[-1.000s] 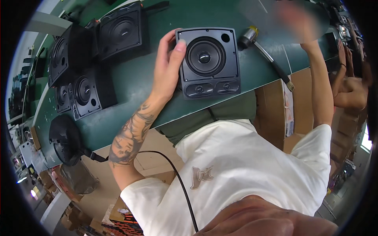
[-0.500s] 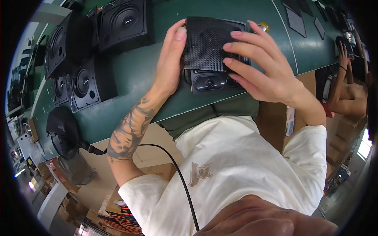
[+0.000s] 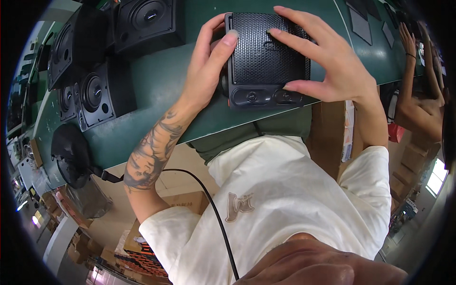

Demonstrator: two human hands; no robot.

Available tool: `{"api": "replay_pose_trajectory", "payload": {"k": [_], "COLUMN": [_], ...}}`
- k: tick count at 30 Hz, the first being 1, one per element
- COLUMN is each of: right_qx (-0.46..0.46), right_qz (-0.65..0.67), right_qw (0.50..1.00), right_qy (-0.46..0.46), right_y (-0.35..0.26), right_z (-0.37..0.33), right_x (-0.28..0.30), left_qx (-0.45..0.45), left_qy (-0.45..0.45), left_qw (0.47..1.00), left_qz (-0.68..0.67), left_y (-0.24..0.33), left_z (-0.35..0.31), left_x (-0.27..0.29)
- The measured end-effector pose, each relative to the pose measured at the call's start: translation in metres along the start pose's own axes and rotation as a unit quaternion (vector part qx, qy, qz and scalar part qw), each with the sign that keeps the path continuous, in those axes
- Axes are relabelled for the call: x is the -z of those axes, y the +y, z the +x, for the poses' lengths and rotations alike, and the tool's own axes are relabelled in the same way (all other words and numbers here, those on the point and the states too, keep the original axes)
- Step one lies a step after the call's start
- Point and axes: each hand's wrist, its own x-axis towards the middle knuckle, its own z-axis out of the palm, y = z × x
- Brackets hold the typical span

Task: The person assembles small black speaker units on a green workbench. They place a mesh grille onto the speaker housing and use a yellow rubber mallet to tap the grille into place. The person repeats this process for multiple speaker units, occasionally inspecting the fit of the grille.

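In front of me on the green workbench (image 3: 190, 61) lies a black speaker (image 3: 245, 101), face up. Its front edge has two round knobs on a glossy strip. A black mesh speaker grille (image 3: 256, 59) covers the face above that strip and looks seated in the frame. My left hand (image 3: 209, 61) is closed round the speaker's left side, thumb on the grille's edge and fingers partly hidden behind the box. My right hand (image 3: 327, 57) has its fingers spread over the right part of the grille, thumb near the knob strip.
Several open-faced speakers (image 3: 151, 21) stand at the left of the bench. A black mesh bag (image 3: 71, 154) sits at the bench's left edge. Loose flat grilles (image 3: 358, 26) lie at the far right, near another person's arm (image 3: 407, 61). A black cable (image 3: 204, 187) runs across my shirt.
The grille, tilted and loose over the speaker before, now lies flat and square on its face. Both knobs have come into view. My right hand's fingers have spread wider and shifted up.
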Motion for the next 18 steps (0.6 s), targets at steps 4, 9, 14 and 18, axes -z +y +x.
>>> {"api": "replay_pose_trajectory", "payload": {"k": [4, 9, 14, 18], "right_qx": [0.024, 0.047, 0.061, 0.042], "right_qz": [-0.015, -0.043, 0.004, 0.007], "right_qw": [1.000, 0.998, 0.998, 0.997], "right_qy": [-0.006, 0.022, -0.019, -0.063], "right_y": [-0.004, -0.002, 0.001, -0.011], "right_z": [-0.001, 0.000, 0.010, 0.012], "right_x": [0.004, -0.001, 0.012, 0.027], "left_qx": [-0.015, -0.031, -0.076, -0.056], "left_qy": [-0.008, -0.017, 0.003, 0.013], "left_qw": [1.000, 0.998, 0.993, 0.994], "left_qz": [0.003, 0.042, 0.095, 0.094], "left_y": [-0.006, -0.008, -0.014, -0.013], "left_z": [0.001, 0.001, 0.001, 0.001], "left_x": [0.005, 0.001, 0.004, 0.003]}}
